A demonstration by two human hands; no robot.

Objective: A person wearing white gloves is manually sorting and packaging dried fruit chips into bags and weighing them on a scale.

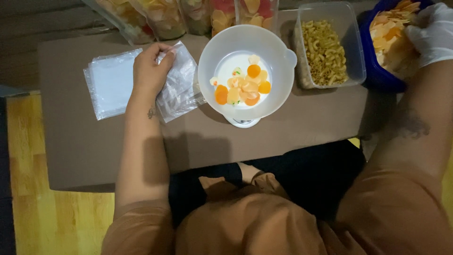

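Cardboard table (283, 137) over the lap. Left hand (150, 71) rests on a clear plastic bag (181, 82), fingers curled, pinching its upper edge; a stack of bags (111, 82) lies just beside. White bowl (245, 71) at centre holds a few orange and yellow chips (243, 87). Further right, macaroni tub (325, 45). Gloved right hand (432, 33) is dug into chips in the blue tub (377, 75), fingers bent; grip unclear.

right-hand glove (432, 33): white
bowl (245, 71): white, at 12 o'clock
crackers in bowl (243, 87): orange, pale yellow
macaroni (324, 52): yellow
tub (377, 75): blue, at 2 o'clock
plastic bags (111, 82): clear
tabletop (292, 127): brown
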